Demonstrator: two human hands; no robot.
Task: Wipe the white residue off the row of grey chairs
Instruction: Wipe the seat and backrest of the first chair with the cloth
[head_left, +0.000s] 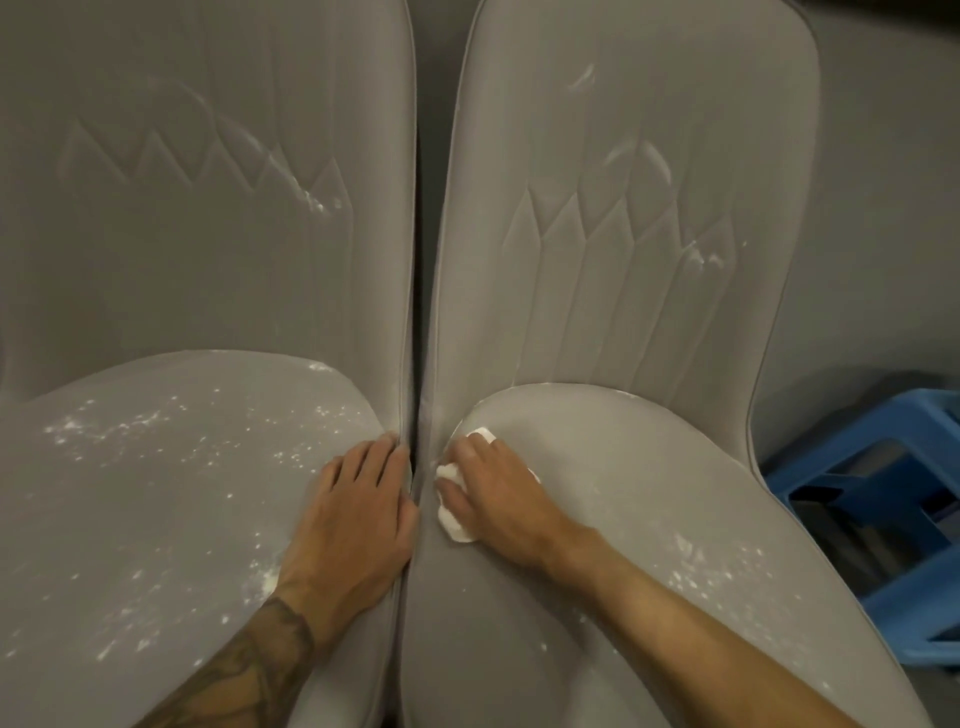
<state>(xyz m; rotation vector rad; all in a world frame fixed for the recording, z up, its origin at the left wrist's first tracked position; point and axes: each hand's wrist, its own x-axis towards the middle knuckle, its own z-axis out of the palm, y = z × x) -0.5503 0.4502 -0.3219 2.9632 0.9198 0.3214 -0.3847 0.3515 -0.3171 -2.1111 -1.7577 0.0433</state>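
A: Left hand flat, bracing left chair seat, centre frame; right hand flat, pressing white wipe onto right chair seat.
B: Risk: wipe pushes white residue into gap between seats.

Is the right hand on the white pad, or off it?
Touching. The head view shows the right hand lying over the white pad, fingers covering its middle, pad flat on the right chair's seat.
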